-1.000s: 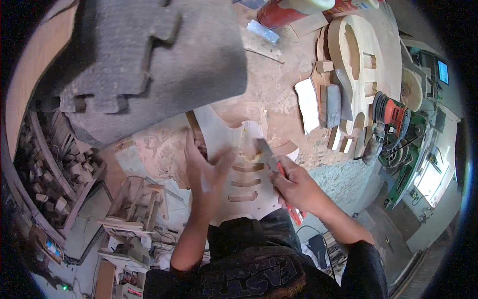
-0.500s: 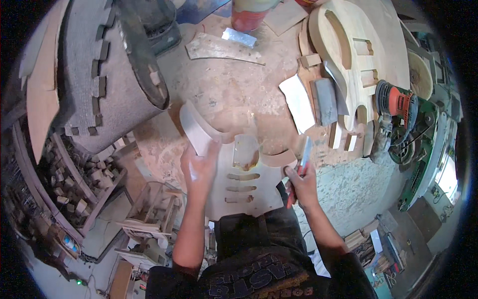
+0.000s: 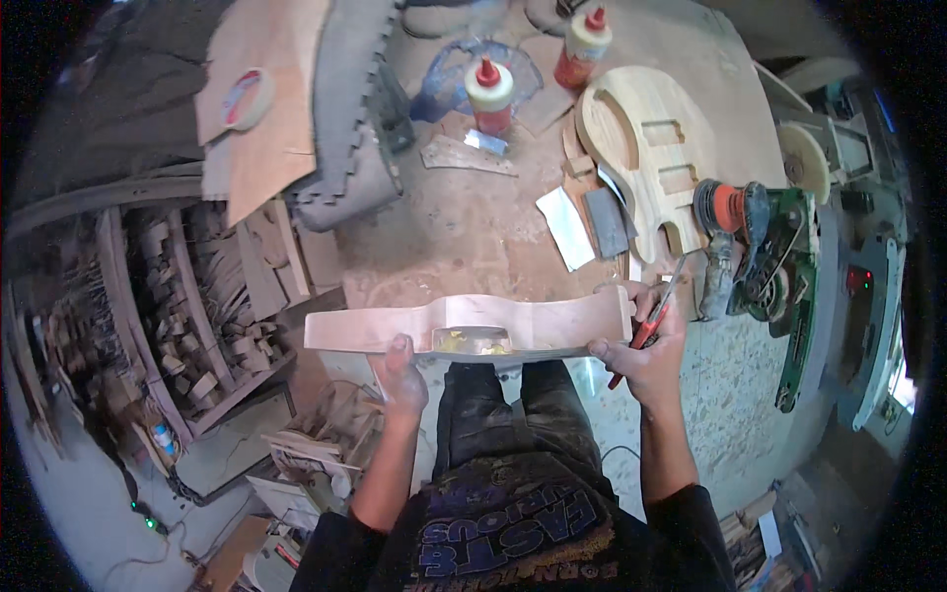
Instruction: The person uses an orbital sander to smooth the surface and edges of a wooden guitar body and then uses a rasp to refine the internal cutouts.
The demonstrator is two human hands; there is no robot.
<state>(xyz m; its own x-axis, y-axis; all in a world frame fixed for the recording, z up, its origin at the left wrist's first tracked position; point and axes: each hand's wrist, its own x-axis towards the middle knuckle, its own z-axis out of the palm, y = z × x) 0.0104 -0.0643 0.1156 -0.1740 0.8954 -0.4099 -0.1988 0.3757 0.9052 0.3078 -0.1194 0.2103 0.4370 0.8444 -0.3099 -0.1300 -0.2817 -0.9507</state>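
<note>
A pale wooden guitar body (image 3: 380,326) is held on edge in front of my waist, its narrow curved side facing up, with a recess showing yellowish marks. My left hand (image 3: 400,380) is closed on the body's lower left part, thumb pressed to the wood. My right hand (image 3: 646,360) grips the body's right end and also holds a red-and-black-handled tool (image 3: 651,321) with a narrow steel blade pointing away from me. Behind it on the workbench (image 3: 444,247) lie a white sheet (image 3: 564,227) and a grey block (image 3: 605,222).
Another routed guitar body (image 3: 621,123) lies at back right, beside an orange sander (image 3: 728,205) and a green machine (image 3: 794,257). Two glue bottles (image 3: 489,104) stand at the back. Grey mats (image 3: 345,138) and cardboard (image 3: 276,178) fill the back left. Racks of offcuts (image 3: 178,326) stand at left.
The guitar body has been tipped from face-up onto its edge, its side turned upward. My right hand, still holding the tool, has moved onto its right end. The camera view has shifted.
</note>
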